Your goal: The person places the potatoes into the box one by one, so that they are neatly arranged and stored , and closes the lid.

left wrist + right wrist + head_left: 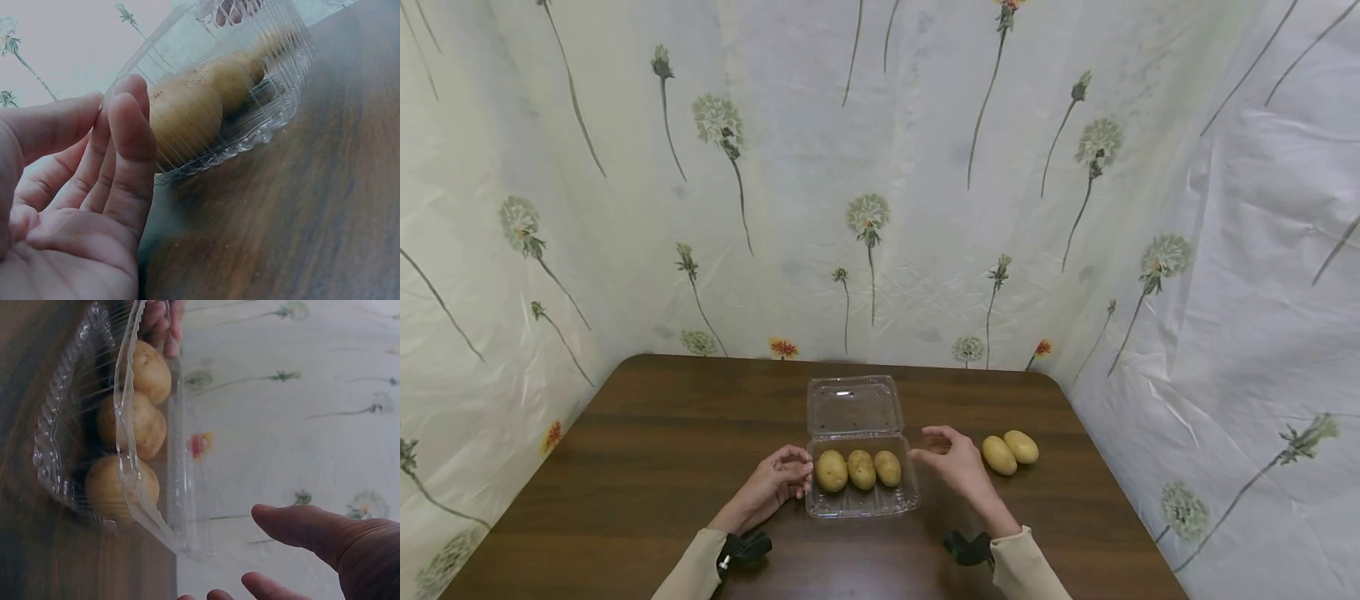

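Observation:
A clear plastic clamshell container [862, 503] stands with its lid [854, 404] raised at the back. Three potatoes [861, 470] sit in a row inside its base. At the container's left side, my left hand [775, 482] pinches the rim between thumb and fingers, as the left wrist view shows close up. My right hand [955, 462] is just off the right side, fingers spread apart from the thumb and nothing between them. In the right wrist view, the right thumb [306, 531] points toward the container's rim [128, 444], with a gap between.
Two more potatoes [999, 456] lie side by side on the brown wooden table [647, 467], right of my right hand. A pale curtain [790, 167] printed with dandelions hangs behind the table and along both sides.

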